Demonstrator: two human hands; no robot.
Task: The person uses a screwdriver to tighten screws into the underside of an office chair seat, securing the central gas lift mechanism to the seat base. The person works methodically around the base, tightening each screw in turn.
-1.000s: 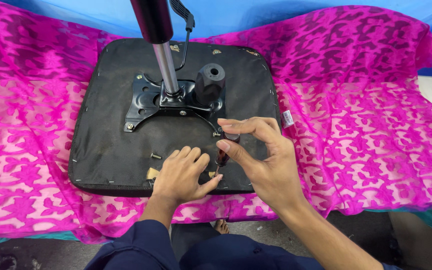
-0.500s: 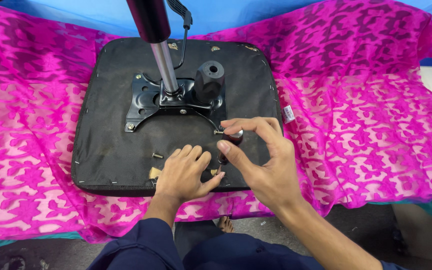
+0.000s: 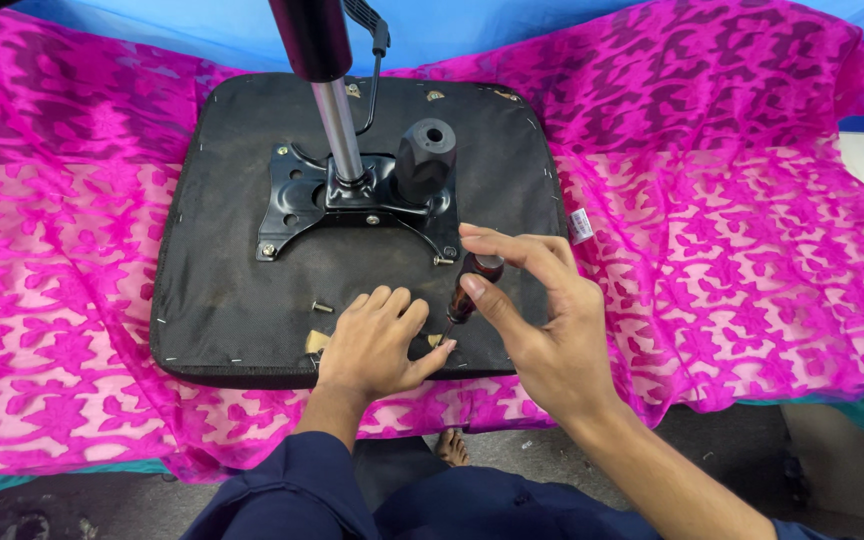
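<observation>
An upturned black chair seat [image 3: 232, 290] lies on a pink patterned cloth [image 3: 732, 230]. A black metal bracket [image 3: 292, 200] with a chrome gas cylinder [image 3: 340, 130] and a black knob [image 3: 424, 158] is fixed at its middle. My right hand [image 3: 542, 320] grips a small screwdriver with a dark amber handle [image 3: 470, 290], held upright with its tip at the seat's near edge. My left hand [image 3: 377, 345] rests flat on the seat, thumb touching the screwdriver tip. A loose screw [image 3: 322, 307] lies just left of my left hand.
A white label tag [image 3: 580, 226] sticks out at the seat's right edge. A blue surface [image 3: 572, 25] runs behind the cloth. Below the cloth's front edge are my dark blue trousers [image 3: 472, 505] and the grey floor [image 3: 732, 430].
My right hand's fingers have shifted around the screwdriver handle, turning it. The left hand stays put by the tip. The view has moved slightly.
</observation>
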